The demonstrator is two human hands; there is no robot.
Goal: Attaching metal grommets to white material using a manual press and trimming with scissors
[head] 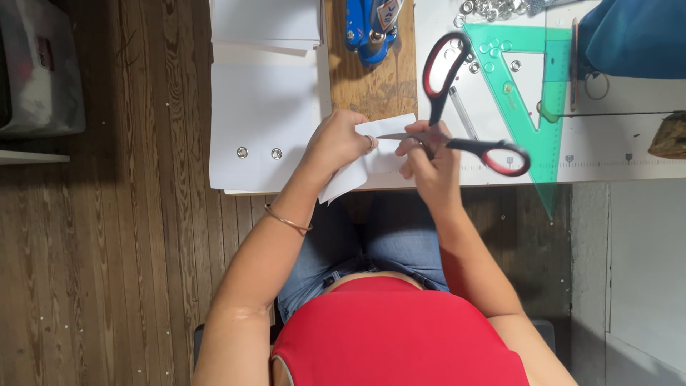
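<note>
A blue tool (369, 25) at the top edge of the wooden board bears a small label (386, 10), apparently white with red and blue marks; it is cut off by the frame. At far left, a grey box (39, 68) carries a small red-and-dark label (46, 52). No screens or signs.

Dark plank floor (107, 250), white worktable (629, 150)

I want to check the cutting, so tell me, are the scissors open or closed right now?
Open. The scissors in the right hand have their two red-and-black handle loops spread far apart, blades at the white paper held by the left hand.
</note>
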